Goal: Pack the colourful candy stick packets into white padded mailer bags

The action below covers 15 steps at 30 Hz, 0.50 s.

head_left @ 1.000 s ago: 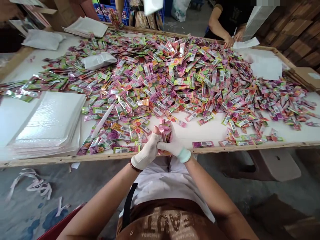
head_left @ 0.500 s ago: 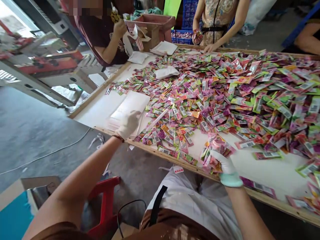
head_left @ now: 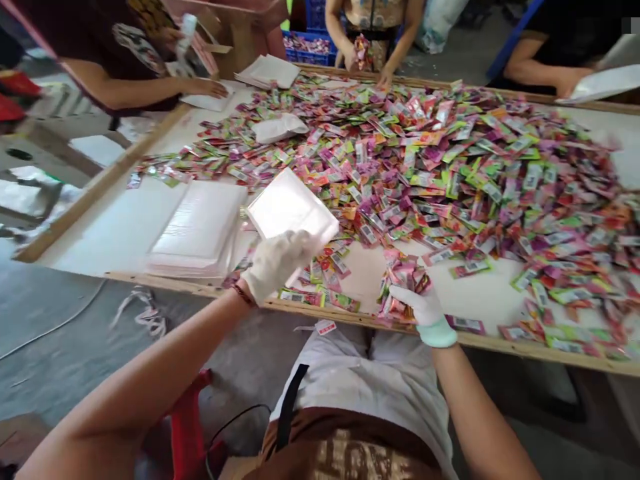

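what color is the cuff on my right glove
The cuff of your right glove is pale mint green, clearest in the current head view.

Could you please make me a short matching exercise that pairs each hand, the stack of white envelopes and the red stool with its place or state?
Things:
1. left hand
2. right hand
3. stack of white envelopes
4. red stool

Places or states:
A. gripping a bunch of sachets near the table's front edge
B. lower than the tabletop
C. holding a raised white envelope
D. lying flat on the tabletop

Right pairs: 1-C, 2-A, 3-D, 4-B
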Motion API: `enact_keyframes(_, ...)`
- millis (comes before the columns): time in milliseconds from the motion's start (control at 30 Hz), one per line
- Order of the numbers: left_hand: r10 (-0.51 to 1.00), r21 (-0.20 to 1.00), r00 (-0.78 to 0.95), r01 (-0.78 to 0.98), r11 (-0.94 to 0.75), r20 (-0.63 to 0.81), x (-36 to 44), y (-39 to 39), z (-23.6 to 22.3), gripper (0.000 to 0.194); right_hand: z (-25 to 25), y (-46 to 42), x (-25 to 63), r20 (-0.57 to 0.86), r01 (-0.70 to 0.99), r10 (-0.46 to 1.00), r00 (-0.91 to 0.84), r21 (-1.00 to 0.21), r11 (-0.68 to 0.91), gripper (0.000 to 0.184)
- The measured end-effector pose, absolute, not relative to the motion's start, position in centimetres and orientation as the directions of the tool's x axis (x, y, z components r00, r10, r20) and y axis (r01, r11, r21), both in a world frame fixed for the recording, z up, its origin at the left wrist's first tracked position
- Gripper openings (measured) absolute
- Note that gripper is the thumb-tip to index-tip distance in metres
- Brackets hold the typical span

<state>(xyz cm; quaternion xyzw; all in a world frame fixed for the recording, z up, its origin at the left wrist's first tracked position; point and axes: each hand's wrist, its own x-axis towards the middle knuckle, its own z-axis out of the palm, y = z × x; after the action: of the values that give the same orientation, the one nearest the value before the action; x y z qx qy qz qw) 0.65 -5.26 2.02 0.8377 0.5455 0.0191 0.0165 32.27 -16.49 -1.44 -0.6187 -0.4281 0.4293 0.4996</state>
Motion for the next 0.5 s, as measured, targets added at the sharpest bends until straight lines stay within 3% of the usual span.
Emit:
enact_keyframes(133, 0.769, 0.273, 0.604, 0.792, -0.547, -0.210, 13.4, -9.0, -0.7, 0.023, 2.1, -17.4, 33.9, 0.138, 0.433, 0.927, 0.348, -0.901, -0.029, 0.045)
enact_keyframes(233, 0.749, 0.467, 0.634, 0.731, -0.497, -0.194, 18.3, -9.9, -2.9, 0.021, 1.9, -17.7, 34.2, 0.248, 0.675, 0.928, 0.277, -0.738, -0.005, 0.046)
enact_keyframes(333, 0.828, 0.803, 0.550, 0.541, -0.252, -0.110, 19.2, -9.0, -4.6, 0.021, -0.3, -17.3, 33.8, 0.195, 0.789, 0.957, 0.213, -0.613, -0.050, 0.055)
enact_keyframes(367, 0.852, 0.866, 0.512, 0.469, -0.171, -0.109, 18.9, -8.6, -5.0, 0.022, -1.0, -17.1, 33.6, 0.159, 0.813, 0.966, 0.203, -0.578, -0.076, 0.059)
enact_keyframes(433, 0.880, 0.918, 0.457, 0.392, -0.065, -0.133, 18.3, -7.9, -5.6, 0.027, -1.7, -16.7, 33.3, 0.101, 0.866, 0.985, 0.140, -0.494, -0.072, 0.064)
enact_keyframes(500, 0.902, 0.937, 0.395, 0.349, 0.028, -0.174, 17.9, -7.6, -5.8, 0.029, -1.6, -16.4, 33.2, 0.053, 0.916, 0.998, -0.022, -0.399, 0.041, 0.067)
